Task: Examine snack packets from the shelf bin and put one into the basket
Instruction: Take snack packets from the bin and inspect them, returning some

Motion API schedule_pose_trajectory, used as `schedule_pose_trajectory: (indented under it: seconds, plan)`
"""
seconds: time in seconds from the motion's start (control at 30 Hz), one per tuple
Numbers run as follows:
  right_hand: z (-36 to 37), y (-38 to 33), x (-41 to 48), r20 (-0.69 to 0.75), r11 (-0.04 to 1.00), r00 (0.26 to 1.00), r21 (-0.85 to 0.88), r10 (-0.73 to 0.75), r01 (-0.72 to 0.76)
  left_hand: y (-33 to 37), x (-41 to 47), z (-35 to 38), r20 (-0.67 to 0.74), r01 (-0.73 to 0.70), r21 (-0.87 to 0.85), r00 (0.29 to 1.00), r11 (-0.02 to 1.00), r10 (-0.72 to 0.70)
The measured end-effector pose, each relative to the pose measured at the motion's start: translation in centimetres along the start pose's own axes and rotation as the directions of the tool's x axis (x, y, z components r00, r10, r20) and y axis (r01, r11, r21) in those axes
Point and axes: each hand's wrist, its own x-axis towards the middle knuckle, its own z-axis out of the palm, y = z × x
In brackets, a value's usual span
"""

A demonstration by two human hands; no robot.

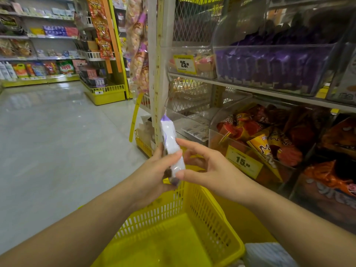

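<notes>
We count two hands, one packet, one basket and two yellow price tags, "25" (184, 64) on the upper shelf and "15" (243, 161) on the lower. On each shelf we point out one clear bin: the upper bin (273, 64) packed with purple packets, the lower bin (260, 143) holding red and orange cones.

The packet (170, 149) is long and narrow. Its wrapper is white with a purple tip on top, and dark pieces and purple show at the bottom end. It stands nearly upright, with its top leaning a little left, above the far rim of the basket (194, 201).

Our left hand (154, 170) grasps it from the left, with the thumb laid across the front. Our right hand (208, 168) pinches its right edge lightly, thumb at the lower end and forefinger higher up, while the other fingers are loosely curled behind.

The shelf post (159, 74) rises just behind the packet, and the bins crowd close on the right. To the left the floor (48, 132) lies wide open. The yellow basket sits open-topped directly under both wrists.
</notes>
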Motion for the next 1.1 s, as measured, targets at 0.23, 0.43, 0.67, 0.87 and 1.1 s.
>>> schedule_pose_trajectory:
  seconds: [0.23, 0.43, 0.67, 0.87, 1.1]
  plan:
    - [-1.5, 0.6, 0.7, -0.2, 0.997, 0.977, -0.014, 0.07, -0.074, 0.4, -0.3, -1.2, 0.219, 0.126, -0.255, 0.973, 0.959, -0.069]
    - [-1.8, 1.6, 0.9, -0.252, 0.96, 0.947, 0.245, 0.198, -0.136, 0.2, -0.1, -0.8, 0.223, 0.089, -0.181, 0.974, 0.979, -0.048]
    - [-2.0, 1.1, 0.7, -0.273, 0.982, 0.956, 0.181, 0.106, -0.057, -0.5, 0.0, -1.0, 0.064, -0.059, 0.09, 0.997, 0.994, 0.053]
    - [-2.1, 0.8, 0.6, -0.248, 0.98, 0.965, 0.199, 0.083, -0.033, -0.7, 0.2, -0.4, -0.129, -0.274, 0.388, 0.929, 0.88, 0.346]
    - [-1.1, 0.5, 0.4, -0.155, 0.992, 0.988, 0.129, 0.014, 0.006, -0.9, 0.5, 0.4, -0.118, -0.309, 0.35, 0.922, 0.884, 0.369]
